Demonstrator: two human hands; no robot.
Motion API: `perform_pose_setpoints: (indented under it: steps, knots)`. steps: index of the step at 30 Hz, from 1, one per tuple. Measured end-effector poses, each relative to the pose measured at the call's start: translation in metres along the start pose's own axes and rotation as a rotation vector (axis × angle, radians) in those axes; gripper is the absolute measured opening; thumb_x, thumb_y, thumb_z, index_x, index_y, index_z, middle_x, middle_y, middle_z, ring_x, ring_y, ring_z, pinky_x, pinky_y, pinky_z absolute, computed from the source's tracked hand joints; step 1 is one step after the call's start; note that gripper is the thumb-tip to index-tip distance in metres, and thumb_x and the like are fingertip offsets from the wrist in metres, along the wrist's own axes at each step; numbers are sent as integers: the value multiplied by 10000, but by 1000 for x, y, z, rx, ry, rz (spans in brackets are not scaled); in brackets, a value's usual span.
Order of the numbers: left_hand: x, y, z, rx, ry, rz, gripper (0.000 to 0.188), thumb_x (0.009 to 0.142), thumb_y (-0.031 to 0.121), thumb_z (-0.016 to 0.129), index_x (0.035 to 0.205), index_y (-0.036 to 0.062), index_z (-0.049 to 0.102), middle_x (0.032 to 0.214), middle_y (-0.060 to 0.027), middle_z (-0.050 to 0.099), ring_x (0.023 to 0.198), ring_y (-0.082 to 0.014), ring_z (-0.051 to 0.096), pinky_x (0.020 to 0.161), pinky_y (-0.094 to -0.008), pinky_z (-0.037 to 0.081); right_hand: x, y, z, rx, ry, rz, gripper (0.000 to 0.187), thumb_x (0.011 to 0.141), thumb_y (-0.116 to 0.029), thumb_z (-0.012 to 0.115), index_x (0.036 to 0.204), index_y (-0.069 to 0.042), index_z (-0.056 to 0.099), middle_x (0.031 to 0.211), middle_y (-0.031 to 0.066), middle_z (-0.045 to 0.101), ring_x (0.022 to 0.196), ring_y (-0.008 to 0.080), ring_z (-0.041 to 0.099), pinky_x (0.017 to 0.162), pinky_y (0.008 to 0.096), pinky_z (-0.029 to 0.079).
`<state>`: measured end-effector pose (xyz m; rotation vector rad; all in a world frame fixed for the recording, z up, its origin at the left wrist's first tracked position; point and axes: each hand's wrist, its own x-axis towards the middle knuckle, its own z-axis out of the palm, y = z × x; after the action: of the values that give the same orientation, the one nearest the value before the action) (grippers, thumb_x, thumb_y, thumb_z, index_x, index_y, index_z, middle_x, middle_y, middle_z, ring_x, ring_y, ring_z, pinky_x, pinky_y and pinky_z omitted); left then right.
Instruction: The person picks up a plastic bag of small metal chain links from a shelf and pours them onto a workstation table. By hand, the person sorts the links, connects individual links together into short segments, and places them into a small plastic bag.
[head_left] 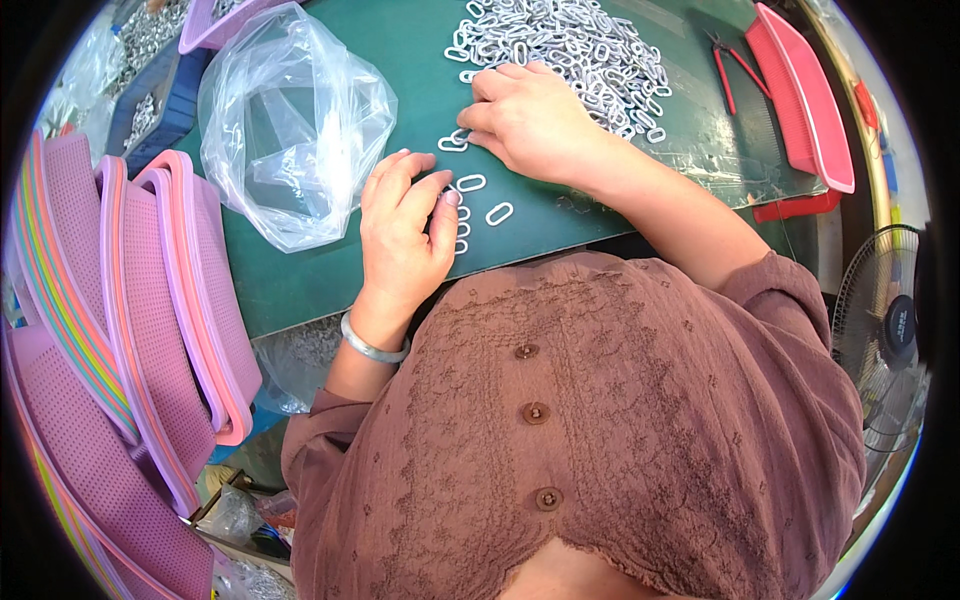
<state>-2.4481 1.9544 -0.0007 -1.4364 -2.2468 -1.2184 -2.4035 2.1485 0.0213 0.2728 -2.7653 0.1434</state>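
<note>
Small oval metal links (570,55) lie in a large heap on the green tabletop (300,285). Below the heap's left edge, my right hand (525,115) has its fingers curled, with the fingertips closed on a metal link (454,141). Nearer to me, my left hand (405,225) rests over the table with its fingers bent and apart, holding nothing. Several links (462,215) form a short column beside its thumb, partly hidden by the fingers. A single link (499,213) lies apart to the right of that column.
A clear plastic bag (295,140) stands left of my left hand. Stacked pink and purple baskets (200,290) fill the left side. At the right are red-handled pliers (738,75), a pink tray (800,105) and a fan (880,330). A blue bin (165,105) sits far left.
</note>
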Motion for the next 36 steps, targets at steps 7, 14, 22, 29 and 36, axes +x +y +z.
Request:
perform_pose_setpoints:
  steps: [7, 14, 22, 29, 36]
  knots:
    - [-1, -2, 1, 2, 15, -5, 160, 707, 13, 633, 867, -2, 632, 958, -141, 593, 965, -353, 551, 871, -425, 434, -6, 3, -15, 17, -154, -14, 88, 714, -123, 573, 709, -104, 659, 800, 44, 578, 849, 227, 572, 748, 359, 404]
    - [-2, 0, 0, 21, -81, -34, 319, 749, 144, 660, 1043, 24, 624, 1135, -146, 561, 1105, -357, 486, 944, -450, 365, -15, -3, -14, 140, -137, -93, 215, 739, -95, 583, 935, -90, 669, 950, 72, 552, 926, 244, 517, 798, 361, 380]
    - [5, 12, -6, 148, -369, 55, 446, 732, 327, 700, 1142, 165, 625, 1268, -98, 520, 1233, -340, 419, 1034, -512, 253, -23, 13, -24, -166, -41, 72, 162, 751, -135, 570, 842, -90, 697, 1121, 66, 559, 1084, 248, 465, 901, 399, 346]
    - [-1, 2, 1, 18, -282, 62, 355, 697, 182, 725, 1036, 104, 651, 1162, -96, 584, 1136, -329, 515, 1001, -490, 331, -26, 16, -23, 10, 38, 98, 177, 723, -100, 655, 899, -109, 674, 1126, 43, 542, 1089, 265, 467, 920, 414, 346]
    - [6, 14, -2, 43, -302, 49, 360, 736, 220, 696, 1063, 85, 632, 1187, -92, 569, 1176, -332, 481, 1023, -485, 308, -8, 16, -3, 7, 93, -7, 228, 706, -127, 674, 934, -130, 672, 1150, 48, 541, 1116, 263, 461, 921, 420, 342]
